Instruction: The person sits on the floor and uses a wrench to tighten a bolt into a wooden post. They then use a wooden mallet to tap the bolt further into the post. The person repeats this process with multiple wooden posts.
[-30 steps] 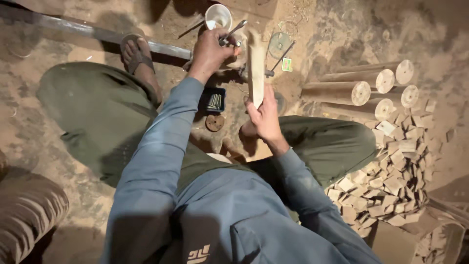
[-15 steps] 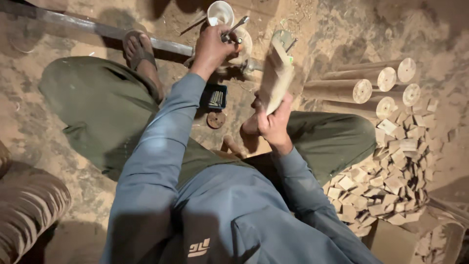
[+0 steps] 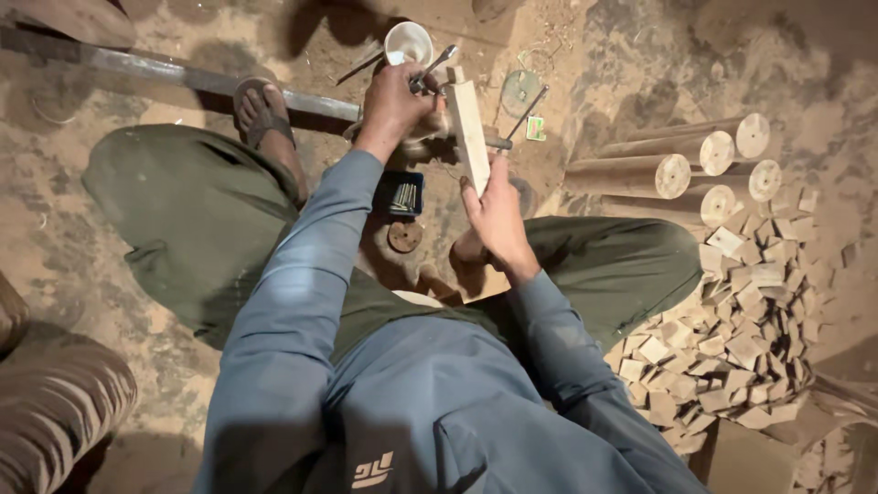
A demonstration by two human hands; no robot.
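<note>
- Above the person's lap, the right hand (image 3: pixel 498 215) grips a pale wooden strip (image 3: pixel 467 123), upright, fingers closed on its lower end.
- The left hand (image 3: pixel 395 102) clasps a metal tool (image 3: pixel 430 69) beside the strip's top.
- Five wooden cylinders (image 3: pixel 640 176) lie right.

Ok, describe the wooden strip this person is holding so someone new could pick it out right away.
Start at the pile of small wood offcuts on the right and the round logs above it. Left of the logs, the right hand holds a pale wooden strip upright. It is the only long, flat, straight-edged piece there.
</note>
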